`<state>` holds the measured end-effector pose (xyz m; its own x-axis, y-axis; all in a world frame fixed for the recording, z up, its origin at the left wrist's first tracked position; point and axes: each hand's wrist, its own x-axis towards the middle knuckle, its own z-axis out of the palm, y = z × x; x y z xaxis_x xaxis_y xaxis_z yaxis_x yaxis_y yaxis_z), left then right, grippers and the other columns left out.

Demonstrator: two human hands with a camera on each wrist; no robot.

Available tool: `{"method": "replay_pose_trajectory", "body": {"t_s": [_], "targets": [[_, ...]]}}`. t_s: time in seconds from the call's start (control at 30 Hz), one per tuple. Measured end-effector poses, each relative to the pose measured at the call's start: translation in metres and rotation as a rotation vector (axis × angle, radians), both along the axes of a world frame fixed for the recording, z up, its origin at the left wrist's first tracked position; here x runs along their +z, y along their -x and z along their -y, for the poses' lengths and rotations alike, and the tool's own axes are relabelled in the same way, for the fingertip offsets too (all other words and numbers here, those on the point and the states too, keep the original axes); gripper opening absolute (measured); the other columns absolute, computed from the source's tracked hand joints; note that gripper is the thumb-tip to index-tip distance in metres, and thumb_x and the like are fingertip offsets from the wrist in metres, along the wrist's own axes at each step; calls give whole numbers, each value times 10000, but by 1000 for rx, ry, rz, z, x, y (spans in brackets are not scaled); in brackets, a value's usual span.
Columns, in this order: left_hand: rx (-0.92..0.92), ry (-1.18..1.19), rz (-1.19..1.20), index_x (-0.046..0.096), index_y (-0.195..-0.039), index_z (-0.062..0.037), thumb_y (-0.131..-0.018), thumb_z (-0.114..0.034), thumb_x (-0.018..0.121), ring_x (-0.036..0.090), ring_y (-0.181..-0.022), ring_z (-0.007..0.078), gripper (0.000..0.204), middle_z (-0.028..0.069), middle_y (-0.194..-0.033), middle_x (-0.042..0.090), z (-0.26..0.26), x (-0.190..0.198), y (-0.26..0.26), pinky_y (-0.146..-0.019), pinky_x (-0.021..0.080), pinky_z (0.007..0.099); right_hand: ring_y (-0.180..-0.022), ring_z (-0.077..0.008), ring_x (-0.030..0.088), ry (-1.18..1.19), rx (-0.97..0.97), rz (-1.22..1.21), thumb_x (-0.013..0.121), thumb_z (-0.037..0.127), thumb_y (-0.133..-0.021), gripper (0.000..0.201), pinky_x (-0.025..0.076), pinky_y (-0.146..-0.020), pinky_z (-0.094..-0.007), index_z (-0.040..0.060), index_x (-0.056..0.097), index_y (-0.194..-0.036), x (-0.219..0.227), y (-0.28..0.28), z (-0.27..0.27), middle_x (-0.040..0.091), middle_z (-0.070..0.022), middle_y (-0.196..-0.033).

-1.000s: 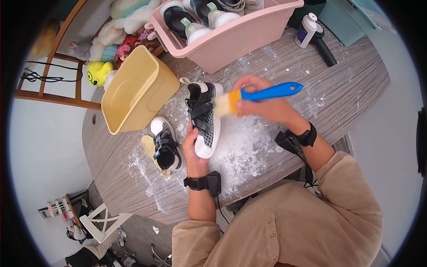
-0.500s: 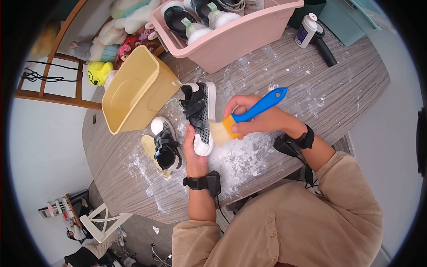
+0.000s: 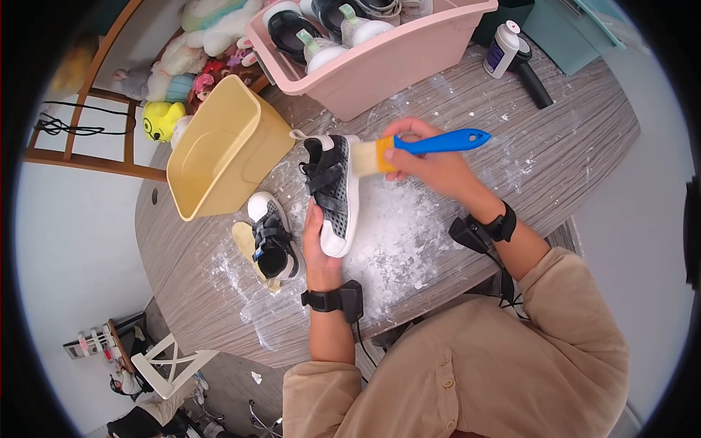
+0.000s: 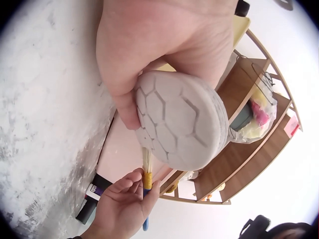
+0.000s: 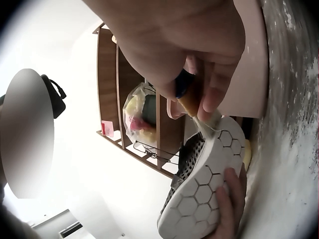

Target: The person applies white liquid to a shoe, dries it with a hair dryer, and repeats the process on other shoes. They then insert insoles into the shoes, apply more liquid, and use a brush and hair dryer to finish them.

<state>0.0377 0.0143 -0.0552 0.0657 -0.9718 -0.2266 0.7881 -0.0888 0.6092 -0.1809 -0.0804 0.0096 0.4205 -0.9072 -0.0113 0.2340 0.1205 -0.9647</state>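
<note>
My left hand (image 3: 315,244) grips a black and white sneaker (image 3: 332,190) from beneath, near its white toe. In the left wrist view the sneaker's sole (image 4: 174,119) shows a hexagon pattern, with the fingers wrapped at its edge. Between thumb and fingers, my right hand (image 3: 431,164) pinches a paintbrush (image 3: 442,141) with a blue handle and yellow ferrule. Its pale bristles (image 3: 365,158) meet the sneaker's side by the heel end; the right wrist view has them against the sole's rim. The matching sneaker (image 3: 272,237) lies on the table, left of my left hand, over a yellowish insole (image 3: 244,239).
White powder and flakes (image 3: 394,252) cover part of the wood-grain table (image 3: 584,146). A yellow bin (image 3: 226,153) stands at left. Behind is a pink bin (image 3: 394,73) of shoes. A white bottle (image 3: 502,50) and a black-handled tool (image 3: 535,84) lie back right, near a teal bin (image 3: 569,33).
The paintbrush in my right hand swept down toward the toe, then back up toward the heel, its handle levelling out. The sneaker shifted slightly left, then right again, still in my left hand.
</note>
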Motion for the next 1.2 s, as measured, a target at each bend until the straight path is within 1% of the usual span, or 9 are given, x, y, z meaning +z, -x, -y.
{"method": "replay_pose_trajectory", "body": {"t_s": [0.2, 0.3, 0.4, 0.5, 0.8, 0.9, 1.0, 1.1, 1.2], "targets": [[22, 6, -91, 422, -1328, -22, -909, -238, 579, 568, -1113, 241, 497, 114, -1243, 564, -1, -4, -5, -972, 446, 374, -692, -122, 647, -6, 456, -139, 620, 127, -879, 282, 512, -584, -215, 28, 502, -1116, 16, 8, -8, 645, -78, -869], [-16, 66, -37, 414, -1336, -20, -901, -229, 589, 568, -1113, 242, 513, 118, -1253, 558, -2, -1, -3, -971, 447, 374, -632, -107, 640, 11, 306, -31, 649, 163, -865, 253, 499, -551, -212, 28, 536, -1047, 11, 11, -3, 648, -72, -807], [-53, 57, -34, 404, -1345, -18, -893, -216, 597, 566, -1118, 246, 531, 126, -1268, 549, -2, 4, -2, -975, 444, 376, -636, -109, 636, 5, -48, 12, 644, 167, -870, 263, 497, -555, -215, 34, 527, -1065, 9, 10, 5, 644, -74, -815], [-48, 56, -47, 395, -1352, -15, -889, -212, 600, 563, -1124, 251, 543, 135, -1283, 538, -5, -3, -5, -981, 441, 377, -639, -112, 633, 13, -162, 16, 639, 165, -871, 277, 499, -557, -222, 41, 516, -1086, 7, 9, 10, 640, -75, -827], [-7, 66, -223, 496, -1246, 47, -900, -241, 579, 570, -1125, 295, 458, 169, -1227, 584, -1, -14, -13, -1006, 431, 430, -621, -101, 627, -19, 375, -101, 641, 163, -863, 260, 488, -536, -215, 37, 519, -1055, 14, 8, -7, 642, -59, -791], [-14, 113, -206, 454, -1283, 58, -900, -246, 575, 540, -1162, 328, 505, 206, -1275, 537, -3, -19, -14, -1026, 413, 438, -612, -102, 624, -18, 335, -64, 645, 161, -860, 257, 486, -535, -214, 31, 523, -1045, 15, 11, -6, 638, -52, -759], [-2, 82, -88, 390, -1331, 66, -903, -246, 566, 500, -1198, 371, 558, 246, -1324, 476, -1, -10, -7, -1047, 393, 445, -629, -105, 631, -20, 38, -3, 650, 167, -861, 277, 488, -539, -214, 32, 515, -1061, 11, 10, 2, 640, -60, -794], [-39, 64, -69, 422, -1325, -1, -885, -190, 600, 575, -1109, 263, 511, 139, -1261, 555, -2, 0, -4, -974, 454, 381, -643, -106, 634, 45, -102, 50, 646, 165, -868, 285, 490, -545, -212, 39, 505, -1081, 8, 9, 8, 640, -68, -837], [-32, 49, -63, 420, -1329, -4, -886, -198, 602, 572, -1115, 264, 517, 137, -1268, 550, -2, -2, -4, -977, 452, 382, -649, -108, 634, 42, -37, 25, 638, 158, -875, 288, 491, -543, -215, 42, 496, -1098, 2, 7, 7, 640, -73, -873]]}}
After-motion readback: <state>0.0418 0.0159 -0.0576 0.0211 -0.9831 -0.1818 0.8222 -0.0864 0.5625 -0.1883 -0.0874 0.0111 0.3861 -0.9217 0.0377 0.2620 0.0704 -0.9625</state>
